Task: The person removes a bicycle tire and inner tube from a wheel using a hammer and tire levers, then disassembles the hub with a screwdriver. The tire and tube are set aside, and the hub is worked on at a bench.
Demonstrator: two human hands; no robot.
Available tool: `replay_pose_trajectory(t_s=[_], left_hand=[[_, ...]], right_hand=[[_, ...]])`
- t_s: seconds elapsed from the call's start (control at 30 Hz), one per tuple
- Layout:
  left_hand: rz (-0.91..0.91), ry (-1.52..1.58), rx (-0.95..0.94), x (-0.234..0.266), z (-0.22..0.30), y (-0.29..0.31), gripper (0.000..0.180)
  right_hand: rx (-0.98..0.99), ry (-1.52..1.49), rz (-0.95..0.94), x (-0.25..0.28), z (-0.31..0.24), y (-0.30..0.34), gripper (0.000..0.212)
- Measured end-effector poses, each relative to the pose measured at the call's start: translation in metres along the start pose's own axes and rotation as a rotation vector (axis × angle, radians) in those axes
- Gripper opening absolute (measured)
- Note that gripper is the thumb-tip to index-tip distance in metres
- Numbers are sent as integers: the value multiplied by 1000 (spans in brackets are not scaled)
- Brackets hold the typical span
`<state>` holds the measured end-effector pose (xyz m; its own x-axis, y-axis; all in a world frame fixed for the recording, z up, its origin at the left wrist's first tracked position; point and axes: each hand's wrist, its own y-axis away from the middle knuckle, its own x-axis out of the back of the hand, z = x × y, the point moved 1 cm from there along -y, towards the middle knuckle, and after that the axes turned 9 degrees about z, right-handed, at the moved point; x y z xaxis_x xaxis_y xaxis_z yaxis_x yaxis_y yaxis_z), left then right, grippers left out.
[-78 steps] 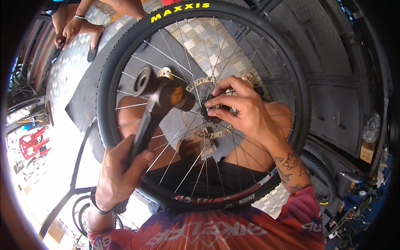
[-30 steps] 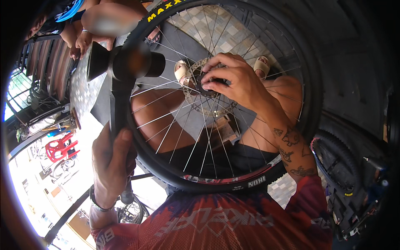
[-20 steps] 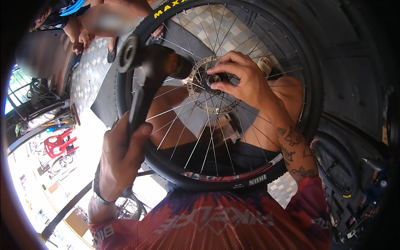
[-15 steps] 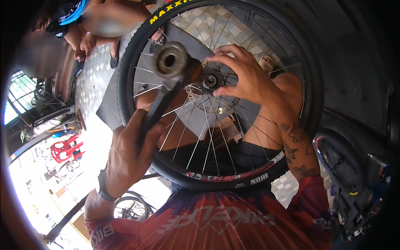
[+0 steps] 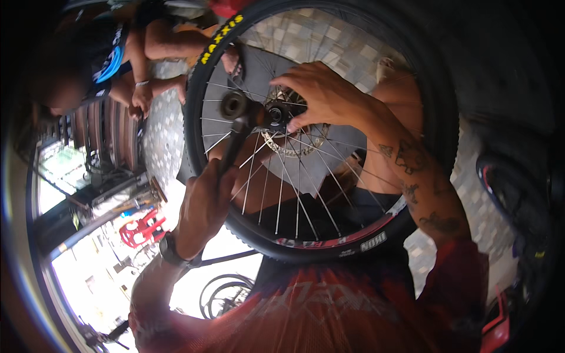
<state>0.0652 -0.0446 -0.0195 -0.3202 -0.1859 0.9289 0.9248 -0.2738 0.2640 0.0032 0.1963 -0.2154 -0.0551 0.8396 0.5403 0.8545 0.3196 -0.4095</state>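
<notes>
A bicycle wheel (image 5: 329, 253) with a black knobbly tyre lies across my lap. At its middle are a dark hub (image 5: 276, 116) and a metal brake disc (image 5: 306, 152). My left hand (image 5: 206, 200) grips the handle of a hammer (image 5: 233, 107); its worn head has a round hollow face and hangs just left of the hub. Whether the head touches the hub I cannot tell. My right hand (image 5: 321, 97) curves around the hub's right side, fingers spread over the disc and spokes, the thumb tip at the hub's edge. Some of its fingertips are hard to see.
A person sits at the upper left, with hands (image 5: 139, 100) low and a bare foot (image 5: 232, 60) near the tyre. A red plastic chair (image 5: 141, 228) stands in the bright area at left. Another bicycle tyre (image 5: 500, 185) is at right, above the tiled floor (image 5: 438, 267).
The hammer head has dropped away from me and sits lower beside the hub. My right thumb has come closer to the hub. The whole view has shifted, bringing more of the seated person in.
</notes>
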Motion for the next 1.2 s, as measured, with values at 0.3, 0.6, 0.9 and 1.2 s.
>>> replay_pose_trajectory(t_s=[0.3, 0.6, 0.9, 1.2], left_hand=[[232, 634, 331, 21, -40, 43, 42], [322, 623, 684, -17, -120, 93, 28], [472, 781, 610, -64, -158, 177, 35], [680, 1007, 367, -38, -144, 205, 31]], right_hand=[[-55, -119, 46, 24, 8, -9, 71], [-458, -34, 322, 139, 3, 18, 54], [-230, 281, -386, 158, -174, 163, 78], [296, 749, 22, 95, -214, 179, 73]])
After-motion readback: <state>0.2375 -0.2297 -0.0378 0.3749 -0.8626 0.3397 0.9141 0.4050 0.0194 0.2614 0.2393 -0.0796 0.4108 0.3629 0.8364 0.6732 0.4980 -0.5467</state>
